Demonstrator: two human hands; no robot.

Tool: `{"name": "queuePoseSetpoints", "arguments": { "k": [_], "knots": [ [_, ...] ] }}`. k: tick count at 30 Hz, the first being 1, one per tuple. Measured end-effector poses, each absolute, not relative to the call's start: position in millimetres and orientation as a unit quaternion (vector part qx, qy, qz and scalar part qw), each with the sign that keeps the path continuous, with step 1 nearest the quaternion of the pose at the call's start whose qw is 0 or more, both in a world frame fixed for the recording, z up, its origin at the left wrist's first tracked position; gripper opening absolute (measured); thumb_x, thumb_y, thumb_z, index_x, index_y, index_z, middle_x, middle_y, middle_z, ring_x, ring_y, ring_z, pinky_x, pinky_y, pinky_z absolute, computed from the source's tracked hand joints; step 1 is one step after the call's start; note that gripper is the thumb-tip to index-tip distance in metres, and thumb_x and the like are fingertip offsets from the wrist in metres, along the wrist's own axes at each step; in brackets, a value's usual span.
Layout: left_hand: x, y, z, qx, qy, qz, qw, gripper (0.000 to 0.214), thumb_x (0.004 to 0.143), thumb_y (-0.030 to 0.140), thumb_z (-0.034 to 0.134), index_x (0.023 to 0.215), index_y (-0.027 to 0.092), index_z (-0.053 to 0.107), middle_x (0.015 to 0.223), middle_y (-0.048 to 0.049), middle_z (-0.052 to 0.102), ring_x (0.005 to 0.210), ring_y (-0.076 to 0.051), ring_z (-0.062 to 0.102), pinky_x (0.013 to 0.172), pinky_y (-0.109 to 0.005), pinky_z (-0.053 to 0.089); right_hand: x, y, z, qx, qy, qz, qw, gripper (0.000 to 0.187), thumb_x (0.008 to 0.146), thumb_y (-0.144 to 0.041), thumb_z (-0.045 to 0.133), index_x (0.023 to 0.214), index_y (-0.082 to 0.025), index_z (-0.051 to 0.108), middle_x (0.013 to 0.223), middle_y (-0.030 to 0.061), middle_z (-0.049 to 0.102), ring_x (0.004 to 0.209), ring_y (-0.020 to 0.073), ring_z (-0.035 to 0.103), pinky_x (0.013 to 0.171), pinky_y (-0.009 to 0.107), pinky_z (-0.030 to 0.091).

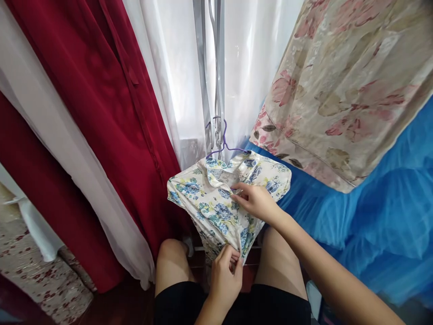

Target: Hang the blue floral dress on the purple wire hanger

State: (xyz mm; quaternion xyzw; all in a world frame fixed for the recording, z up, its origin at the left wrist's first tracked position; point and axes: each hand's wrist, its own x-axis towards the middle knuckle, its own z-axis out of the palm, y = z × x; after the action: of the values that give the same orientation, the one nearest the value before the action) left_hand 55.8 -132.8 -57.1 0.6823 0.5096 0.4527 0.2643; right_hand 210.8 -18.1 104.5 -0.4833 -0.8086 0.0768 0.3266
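Note:
A white blouse (211, 212) with blue and yellow-green flowers hangs from a purple hanger (225, 143), its collar spread at the neck. The hanger's hook sits against grey metal uprights behind it. My right hand (257, 201) is closed on the blouse's front edge just under the collar, thumb and index finger pinched together. Lower down, my left hand (225, 271) has its fingers curled and pinches the same front edge near the lower part of the blouse. Whether a button lies under either hand's fingertips, I cannot make out.
Red curtain-like cloth (111, 113) and pale sheer fabric hang at left. White cloth (250, 58) is behind the metal uprights (202, 54). At right hangs a beige fabric with pink flowers (338, 90), over ruffled blue fabric (379, 212). My knees flank the blouse.

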Motion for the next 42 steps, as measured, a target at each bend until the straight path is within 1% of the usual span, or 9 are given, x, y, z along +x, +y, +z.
{"name": "queuePoseSetpoints", "arguments": {
  "k": [4, 7, 10, 14, 19, 25, 31, 37, 42],
  "knots": [
    [55, -135, -57, 0.675, 0.513, 0.462, 0.259, 0.010, 0.091, 0.017, 0.055, 0.082, 0.020, 0.054, 0.076, -0.0020, 0.061, 0.067, -0.015, 0.062, 0.062, -0.023, 0.046, 219, -11, 92, -0.434, -0.824, 0.026, 0.364, 0.030, 0.099, -0.036, 0.053, 0.117, -0.021, 0.071, 0.068, 0.0031, 0.072, 0.059, 0.0200, 0.065, 0.059, 0.029, 0.039],
    [55, -135, -55, 0.682, 0.509, 0.463, 0.248, 0.011, 0.092, 0.018, 0.054, 0.081, 0.020, 0.054, 0.074, -0.0016, 0.061, 0.064, -0.014, 0.061, 0.060, -0.022, 0.046, 221, -6, 75, -0.398, -0.818, 0.014, 0.415, 0.031, 0.098, -0.031, 0.048, 0.115, -0.021, 0.072, 0.067, 0.0033, 0.071, 0.057, 0.0183, 0.064, 0.059, 0.028, 0.042],
    [56, -135, -56, 0.687, 0.505, 0.463, 0.242, 0.011, 0.093, 0.019, 0.054, 0.082, 0.021, 0.054, 0.074, -0.0016, 0.061, 0.064, -0.015, 0.061, 0.059, -0.022, 0.046, 221, -4, 65, -0.375, -0.814, 0.022, 0.443, 0.026, 0.095, -0.028, 0.051, 0.108, -0.023, 0.072, 0.062, 0.0007, 0.065, 0.056, 0.0168, 0.061, 0.060, 0.028, 0.042],
    [56, -134, -57, 0.681, 0.515, 0.455, 0.253, 0.009, 0.092, 0.019, 0.055, 0.083, 0.020, 0.055, 0.076, -0.0022, 0.063, 0.066, -0.015, 0.062, 0.061, -0.023, 0.047, 222, -6, 68, -0.386, -0.826, 0.022, 0.410, 0.022, 0.093, -0.032, 0.059, 0.110, -0.022, 0.070, 0.063, -0.0001, 0.064, 0.058, 0.0166, 0.060, 0.061, 0.028, 0.042],
    [56, -135, -56, 0.675, 0.521, 0.442, 0.277, 0.008, 0.091, 0.020, 0.055, 0.083, 0.020, 0.055, 0.077, -0.0025, 0.063, 0.066, -0.015, 0.061, 0.062, -0.023, 0.047, 229, -6, 76, -0.379, -0.857, 0.041, 0.346, 0.029, 0.093, -0.039, 0.063, 0.118, -0.023, 0.066, 0.068, -0.0004, 0.066, 0.062, 0.0170, 0.060, 0.062, 0.027, 0.040],
    [63, -141, -53, 0.670, 0.516, 0.449, 0.289, 0.006, 0.090, 0.018, 0.056, 0.084, 0.020, 0.056, 0.078, -0.0027, 0.064, 0.068, -0.016, 0.063, 0.063, -0.023, 0.047, 230, -9, 73, -0.398, -0.848, 0.012, 0.351, 0.020, 0.097, -0.025, 0.050, 0.111, -0.021, 0.065, 0.069, 0.0003, 0.065, 0.059, 0.0157, 0.057, 0.062, 0.026, 0.039],
    [64, -145, -52, 0.675, 0.510, 0.458, 0.273, 0.006, 0.090, 0.017, 0.055, 0.086, 0.020, 0.058, 0.078, -0.0032, 0.064, 0.069, -0.017, 0.064, 0.063, -0.024, 0.048, 224, -11, 76, -0.385, -0.862, 0.038, 0.328, 0.025, 0.088, -0.028, 0.063, 0.112, -0.020, 0.059, 0.066, -0.0028, 0.063, 0.059, 0.0165, 0.059, 0.060, 0.026, 0.037],
    [59, -143, -57, 0.675, 0.521, 0.446, 0.273, 0.005, 0.091, 0.019, 0.055, 0.086, 0.020, 0.057, 0.078, -0.0035, 0.064, 0.067, -0.017, 0.062, 0.063, -0.025, 0.048, 218, -2, 66, -0.405, -0.845, -0.005, 0.348, 0.012, 0.092, -0.025, 0.057, 0.102, -0.020, 0.060, 0.061, -0.0034, 0.062, 0.052, 0.0147, 0.056, 0.056, 0.025, 0.035],
    [57, -146, -57, 0.670, 0.528, 0.440, 0.283, 0.007, 0.091, 0.019, 0.053, 0.085, 0.020, 0.056, 0.078, -0.0032, 0.063, 0.068, -0.017, 0.062, 0.063, -0.025, 0.047, 225, 7, 48, -0.336, -0.847, -0.053, 0.407, 0.019, 0.096, -0.019, 0.051, 0.108, -0.019, 0.065, 0.062, -0.0019, 0.067, 0.051, 0.0140, 0.061, 0.053, 0.025, 0.040]
  ]
}}
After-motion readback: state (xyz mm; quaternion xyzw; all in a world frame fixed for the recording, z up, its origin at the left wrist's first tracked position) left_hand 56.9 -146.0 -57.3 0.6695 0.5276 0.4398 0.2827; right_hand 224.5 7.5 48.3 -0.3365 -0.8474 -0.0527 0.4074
